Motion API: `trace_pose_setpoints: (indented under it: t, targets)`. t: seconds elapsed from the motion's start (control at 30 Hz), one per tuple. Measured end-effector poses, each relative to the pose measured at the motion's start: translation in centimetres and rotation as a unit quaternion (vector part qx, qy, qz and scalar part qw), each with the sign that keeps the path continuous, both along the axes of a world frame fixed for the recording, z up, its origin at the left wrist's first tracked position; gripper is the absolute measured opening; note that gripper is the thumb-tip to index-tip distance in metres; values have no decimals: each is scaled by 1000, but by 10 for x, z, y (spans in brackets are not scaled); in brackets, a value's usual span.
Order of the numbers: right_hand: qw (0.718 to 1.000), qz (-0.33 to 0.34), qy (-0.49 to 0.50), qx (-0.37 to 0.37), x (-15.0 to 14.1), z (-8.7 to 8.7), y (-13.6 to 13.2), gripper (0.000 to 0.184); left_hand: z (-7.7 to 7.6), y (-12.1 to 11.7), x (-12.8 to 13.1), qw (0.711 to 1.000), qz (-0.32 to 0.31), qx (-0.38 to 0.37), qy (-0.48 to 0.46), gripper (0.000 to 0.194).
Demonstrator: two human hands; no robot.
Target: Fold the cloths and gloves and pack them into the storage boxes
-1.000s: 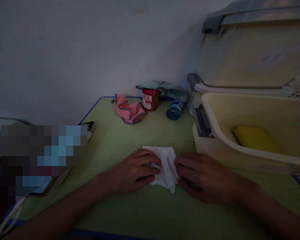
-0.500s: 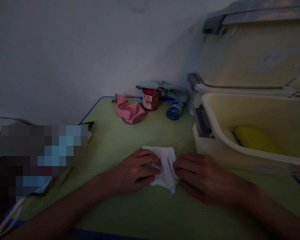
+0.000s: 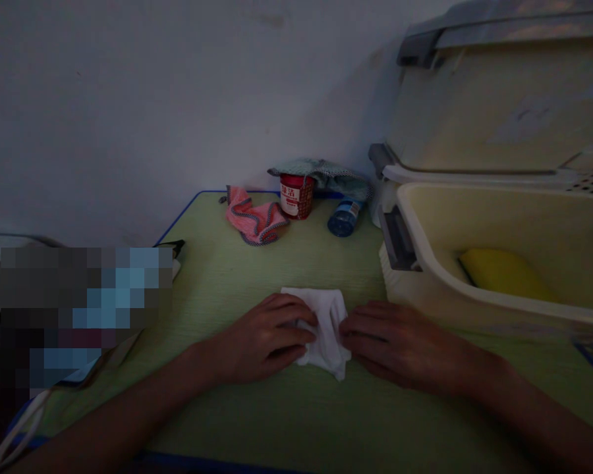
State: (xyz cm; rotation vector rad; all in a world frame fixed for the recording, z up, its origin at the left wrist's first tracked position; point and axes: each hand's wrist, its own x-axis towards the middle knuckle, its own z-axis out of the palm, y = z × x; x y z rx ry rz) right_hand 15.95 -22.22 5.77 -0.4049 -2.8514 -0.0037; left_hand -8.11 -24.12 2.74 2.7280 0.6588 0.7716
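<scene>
A small white cloth (image 3: 329, 329), folded with a raised crease near its right side, lies on the green tabletop. My left hand (image 3: 271, 337) is over its left part, fingers curled and pressing the fabric down. At the right edge, my right hand (image 3: 388, 342) has its fingers bunched together, gripping the cloth's side. Both palms face down, so the thumbs and the undersides of the fingers are partly hidden.
An uncovered cream storage box (image 3: 479, 293) on the right has a yellow item (image 3: 507, 270) inside. Toward the wall are a pink cloth (image 3: 254, 220), a red tub (image 3: 296, 197), a blue-capped bottle (image 3: 343, 217) and a grey-green cloth (image 3: 336, 176). A blurred-out object (image 3: 99, 309) is on the left.
My right hand has shifted very slightly left and up, with the cloth's right edge drawn in a little. My left hand stays in place.
</scene>
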Motion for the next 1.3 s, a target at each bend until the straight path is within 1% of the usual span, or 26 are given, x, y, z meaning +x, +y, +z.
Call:
trace_pose_setpoints:
  t: [0.17, 0.27, 0.4, 0.5, 0.63, 0.73, 0.83, 1.0, 1.1, 1.2, 1.3]
  targets:
    - [999, 3, 28, -20, -2, -3, -1, 27, -1, 1, 1, 1000, 0, 4, 6, 13]
    - [999, 3, 25, -31, -3, -2, -1, 25, -1, 1, 1, 1000, 4, 7, 8, 11]
    - [999, 24, 6, -26, -3, 0, 1, 22, 0, 0, 1, 1000, 9, -6, 21, 11]
    - [998, 24, -6, -54, -1, 0, 3, 20, 2, 0, 1, 1000, 9, -2, 30, 14]
    - [994, 15, -8, -104, 2, 0, 1, 19, 3, -1, 1, 998, 2, 5, 57, 26]
    - [991, -3, -1, -131, 3, 2, -1, 20, 5, -2, 1, 996, -3, 3, 84, 29]
    - [989, -16, 0, -144, 2, 3, -3, 21, 7, -3, 2, 994, 5, -8, 110, 30]
    - [990, -32, -7, -135, 1, 1, -2, 21, 8, -4, 4, 989, 14, -10, 146, 34]
    - [993, -23, -10, -114, 1, -2, -2, 22, 7, -5, 3, 987, 19, -3, 158, 35]
    - [996, -7, -11, -89, 0, -2, -3, 21, 6, -5, 3, 987, 25, -4, 160, 34]
    - [997, -12, -10, -71, 0, -1, -3, 19, 4, -3, 2, 988, 22, -12, 150, 33]
